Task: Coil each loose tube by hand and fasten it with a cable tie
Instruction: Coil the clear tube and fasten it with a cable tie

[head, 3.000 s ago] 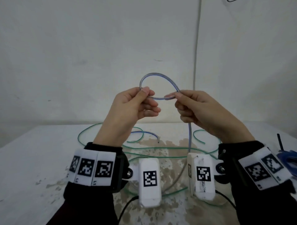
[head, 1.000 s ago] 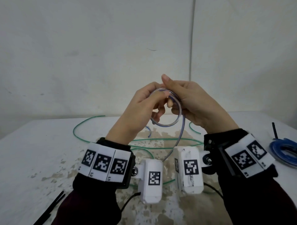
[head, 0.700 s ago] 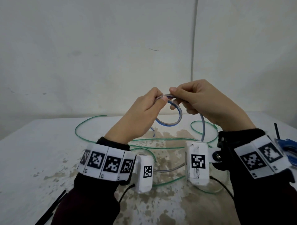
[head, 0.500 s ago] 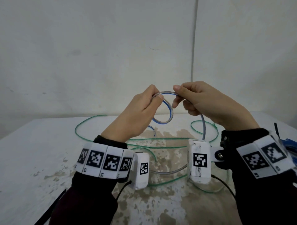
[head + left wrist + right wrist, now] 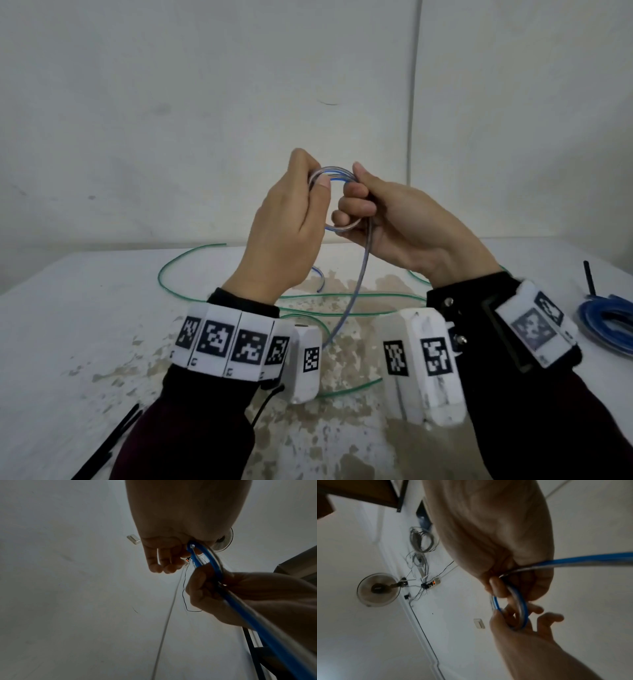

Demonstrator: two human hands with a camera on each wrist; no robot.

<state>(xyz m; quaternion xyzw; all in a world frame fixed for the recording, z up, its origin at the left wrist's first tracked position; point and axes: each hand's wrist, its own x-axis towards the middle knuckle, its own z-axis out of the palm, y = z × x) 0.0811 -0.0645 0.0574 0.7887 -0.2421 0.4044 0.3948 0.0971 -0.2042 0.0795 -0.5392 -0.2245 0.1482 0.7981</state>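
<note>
Black cable ties (image 5: 109,442) lie at the bench's (image 5: 68,325) left edge; above it the left hand (image 5: 287,226) pinches the small coil of blue-striped clear tube (image 5: 337,171); the right hand (image 5: 390,222) curls round the coil's other side, its tail hanging benchward; a tied blue coil (image 5: 606,322) lies far right.

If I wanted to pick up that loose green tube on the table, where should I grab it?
Probably the green tube at its open left bend, from above: there it arcs alone on the bare table, away from the tangle under both hands.
</note>
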